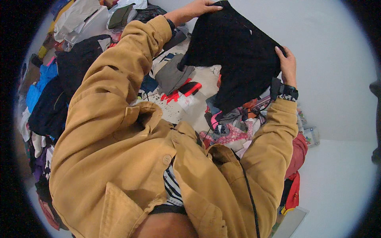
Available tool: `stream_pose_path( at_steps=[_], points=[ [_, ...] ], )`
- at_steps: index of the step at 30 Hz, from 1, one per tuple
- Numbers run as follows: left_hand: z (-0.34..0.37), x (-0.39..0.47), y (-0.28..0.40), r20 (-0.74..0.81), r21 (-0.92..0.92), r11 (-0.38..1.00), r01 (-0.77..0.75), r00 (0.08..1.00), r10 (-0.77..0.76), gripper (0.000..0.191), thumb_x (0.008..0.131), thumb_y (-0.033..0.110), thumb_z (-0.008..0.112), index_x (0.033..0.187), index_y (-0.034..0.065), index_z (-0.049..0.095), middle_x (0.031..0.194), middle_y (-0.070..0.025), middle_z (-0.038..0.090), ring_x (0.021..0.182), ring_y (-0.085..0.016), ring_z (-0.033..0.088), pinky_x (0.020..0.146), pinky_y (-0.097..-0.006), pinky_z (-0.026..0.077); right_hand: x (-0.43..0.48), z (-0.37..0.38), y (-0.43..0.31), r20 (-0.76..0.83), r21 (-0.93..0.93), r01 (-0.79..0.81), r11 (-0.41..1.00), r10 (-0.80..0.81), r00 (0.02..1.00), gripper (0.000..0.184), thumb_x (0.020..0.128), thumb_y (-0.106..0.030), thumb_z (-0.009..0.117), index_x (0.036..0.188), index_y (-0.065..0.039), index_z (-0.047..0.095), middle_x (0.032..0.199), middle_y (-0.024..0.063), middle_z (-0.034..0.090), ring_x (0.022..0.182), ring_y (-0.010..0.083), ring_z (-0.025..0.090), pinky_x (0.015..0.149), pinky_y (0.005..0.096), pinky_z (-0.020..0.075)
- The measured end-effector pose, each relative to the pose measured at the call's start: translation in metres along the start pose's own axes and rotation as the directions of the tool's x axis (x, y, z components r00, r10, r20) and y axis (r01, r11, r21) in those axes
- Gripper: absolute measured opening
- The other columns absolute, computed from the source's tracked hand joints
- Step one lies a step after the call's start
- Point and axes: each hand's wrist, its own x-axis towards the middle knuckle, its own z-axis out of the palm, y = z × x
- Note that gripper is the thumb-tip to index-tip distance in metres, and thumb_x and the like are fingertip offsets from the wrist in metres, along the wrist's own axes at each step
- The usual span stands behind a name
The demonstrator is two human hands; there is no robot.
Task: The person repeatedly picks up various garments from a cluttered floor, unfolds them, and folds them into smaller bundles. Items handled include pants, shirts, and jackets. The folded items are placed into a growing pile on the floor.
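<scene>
A black garment (235,44), which looks like a pair of shorts, hangs spread between my two hands at the top of the view. My left hand (199,8) pinches one upper corner, its thumb lying over the cloth. The opposite corner is gripped by my right hand (286,61), with the thumb on the near side. Between the two corners the top edge runs taut, and a small white mark (250,31) shows near it. Two leg parts hang down with a notch between them. Behind the garment, part of the floor and the clothes there are hidden.
Below the garment, a grey cloth (172,74) and a red and black item (190,88) lie on the pale floor (205,78). A mixed clothes pile (229,134) sits at right, near a white wall (333,74). Dark clothes (79,62) and a blue cloth (41,80) are heaped left.
</scene>
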Motion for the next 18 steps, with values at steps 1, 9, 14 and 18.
stream_pose_path(
  at_steps=[1,9,14,18],
  points=[
    [0.000,0.001,0.005,-0.020,-0.007,1.000,0.010,1.000,-0.010,0.045,0.088,0.038,0.059,0.111,-0.0006,0.061,0.097,-0.0068,0.064,0.086,-0.017,0.058,0.077,-0.0330,0.045,0.001,-0.003,0.000,-0.006,-0.017,0.035,0.999,-0.035,0.999,0.035,0.085,-0.027,0.065,0.104,0.002,0.063,0.092,0.0070,0.065,0.080,0.0131,0.057,0.072,0.0266,0.0448],
    [0.001,-0.018,0.046,-0.174,-0.050,0.972,0.228,0.957,-0.233,0.044,0.091,0.041,0.052,0.110,0.0024,0.061,0.096,-0.0080,0.064,0.091,-0.018,0.058,0.075,-0.0360,0.047,0.008,-0.027,0.009,-0.020,0.022,-0.075,0.997,0.076,0.997,0.034,0.086,-0.027,0.063,0.103,0.003,0.064,0.092,0.0075,0.065,0.079,0.0133,0.057,0.074,0.0267,0.0440],
    [-0.010,-0.014,0.024,-0.104,0.055,0.992,0.112,0.989,-0.106,0.044,0.091,0.044,0.048,0.108,0.0058,0.062,0.096,-0.0100,0.064,0.088,-0.023,0.059,0.074,-0.0380,0.048,0.005,-0.032,0.012,-0.025,-0.007,-0.158,0.987,0.158,0.987,0.034,0.087,-0.026,0.061,0.105,0.004,0.063,0.091,0.0067,0.065,0.081,0.0129,0.058,0.075,0.0265,0.0437],
    [-0.022,-0.001,-0.008,-0.128,0.113,0.993,0.040,0.991,-0.025,0.042,0.091,0.041,0.051,0.114,0.0073,0.060,0.104,-0.0093,0.062,0.098,-0.021,0.057,0.085,-0.0349,0.044,0.008,-0.036,0.019,0.015,-0.075,-0.121,0.990,0.122,0.992,0.034,0.088,-0.024,0.059,0.106,0.005,0.062,0.092,0.0073,0.065,0.083,0.0139,0.057,0.076,0.0279,0.0439]
  ],
)
